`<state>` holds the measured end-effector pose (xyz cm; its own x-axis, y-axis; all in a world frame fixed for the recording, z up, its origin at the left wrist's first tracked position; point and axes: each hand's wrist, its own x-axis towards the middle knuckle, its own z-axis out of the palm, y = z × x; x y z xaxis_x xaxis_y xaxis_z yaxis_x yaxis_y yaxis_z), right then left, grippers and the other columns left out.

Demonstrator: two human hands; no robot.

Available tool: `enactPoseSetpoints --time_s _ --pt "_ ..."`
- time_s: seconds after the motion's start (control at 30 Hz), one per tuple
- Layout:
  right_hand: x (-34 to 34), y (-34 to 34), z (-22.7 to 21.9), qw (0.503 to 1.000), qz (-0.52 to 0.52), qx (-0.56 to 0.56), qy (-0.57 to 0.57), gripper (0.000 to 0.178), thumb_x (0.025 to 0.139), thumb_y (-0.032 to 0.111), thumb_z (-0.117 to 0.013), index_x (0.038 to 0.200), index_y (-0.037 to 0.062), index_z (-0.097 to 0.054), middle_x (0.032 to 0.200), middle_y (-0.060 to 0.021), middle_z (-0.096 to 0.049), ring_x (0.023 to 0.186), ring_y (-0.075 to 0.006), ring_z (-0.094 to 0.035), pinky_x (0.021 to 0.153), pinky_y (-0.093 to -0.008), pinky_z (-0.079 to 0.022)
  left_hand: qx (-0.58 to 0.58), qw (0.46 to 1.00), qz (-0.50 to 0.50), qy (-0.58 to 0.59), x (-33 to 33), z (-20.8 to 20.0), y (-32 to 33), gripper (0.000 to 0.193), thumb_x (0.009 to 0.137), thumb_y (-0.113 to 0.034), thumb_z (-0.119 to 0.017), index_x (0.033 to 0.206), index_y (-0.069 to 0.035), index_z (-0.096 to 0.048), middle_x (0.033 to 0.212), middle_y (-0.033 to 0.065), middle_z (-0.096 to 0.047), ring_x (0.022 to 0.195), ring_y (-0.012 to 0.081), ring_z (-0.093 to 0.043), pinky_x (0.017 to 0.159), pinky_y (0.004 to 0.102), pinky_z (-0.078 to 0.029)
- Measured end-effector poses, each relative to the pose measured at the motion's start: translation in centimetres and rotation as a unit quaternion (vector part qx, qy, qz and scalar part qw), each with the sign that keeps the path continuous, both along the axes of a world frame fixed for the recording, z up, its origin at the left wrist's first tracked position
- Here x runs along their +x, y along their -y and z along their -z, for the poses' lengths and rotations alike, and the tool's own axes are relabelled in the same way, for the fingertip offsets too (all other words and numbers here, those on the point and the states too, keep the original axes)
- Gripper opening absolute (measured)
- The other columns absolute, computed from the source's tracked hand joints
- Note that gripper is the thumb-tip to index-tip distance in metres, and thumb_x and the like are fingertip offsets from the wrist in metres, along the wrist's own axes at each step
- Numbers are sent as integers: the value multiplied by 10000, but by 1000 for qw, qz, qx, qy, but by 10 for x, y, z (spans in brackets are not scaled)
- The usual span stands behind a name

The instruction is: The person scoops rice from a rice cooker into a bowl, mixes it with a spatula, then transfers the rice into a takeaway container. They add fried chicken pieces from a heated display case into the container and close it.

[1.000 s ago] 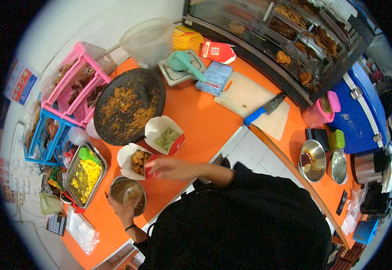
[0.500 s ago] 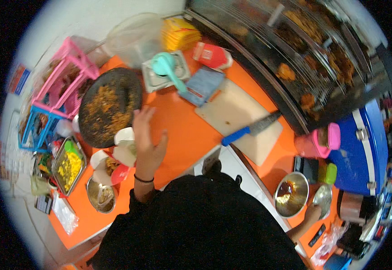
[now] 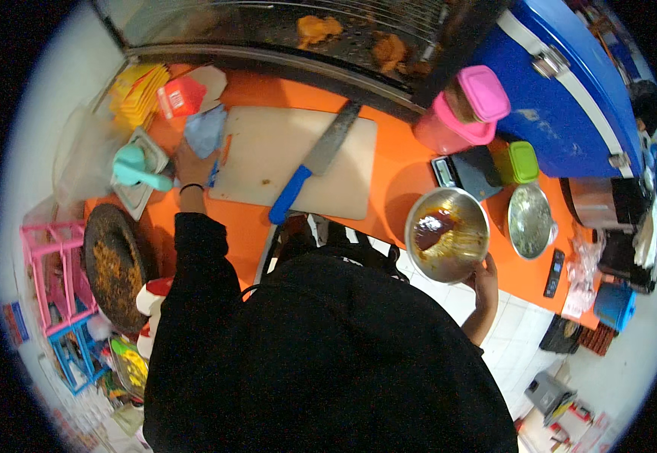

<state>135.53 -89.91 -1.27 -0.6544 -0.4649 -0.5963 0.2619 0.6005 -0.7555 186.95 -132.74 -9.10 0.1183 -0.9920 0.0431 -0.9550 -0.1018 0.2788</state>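
Observation:
At the far left of the chopping board, my left hand (image 3: 192, 164) closes on a grey-blue cloth (image 3: 205, 131); the fingertips are partly hidden. My right hand (image 3: 483, 284) grips the near right rim of a steel bowl (image 3: 428, 253), which is tilted and holds dark red-brown sauce with yellowish smears. A large knife with a blue handle (image 3: 291, 196) lies across the white chopping board (image 3: 249, 162). To the right of the bowl stands a second metal bowl (image 3: 529, 223) with a pale, wet-looking inside.
A dark stone mortar (image 3: 143, 264) with orange-brown paste stands at left, near a turquoise scoop (image 3: 134, 164). Behind the board runs a glass display case (image 3: 268, 57) with fried pieces. Pink tubs (image 3: 453, 128), a black scale (image 3: 476, 170) and a big blue cooler box (image 3: 570, 113) occupy the right.
The view has swung toward the right. My left hand has gone from beside the mortar to the cloth, which is now bunched. My right hand has moved from the second bowl to the sauce bowl.

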Motion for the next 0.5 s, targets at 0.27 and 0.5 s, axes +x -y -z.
enactPoseSetpoints --time_s 0.27,0.5 --pt "21 74 26 993 -68 -88 48 401 918 114 -485 1299 20 -403 914 -151 -648 724 -197 -662 654 -343 -579 24 996 77 48 -14 -3 -7 606 765 -411 -649 1207 -36 -475 1130 310 -553 998 410 -588 828 494 -483" --pt "16 112 23 987 -137 46 -63 482 952 218 -511 1368 50 -334 1022 -151 -647 806 -224 -668 663 -353 -547 -158 970 100 -157 -24 -77 -87 353 779 -134 -632 1098 -31 -522 1026 219 -619 919 353 -626 745 415 -506"
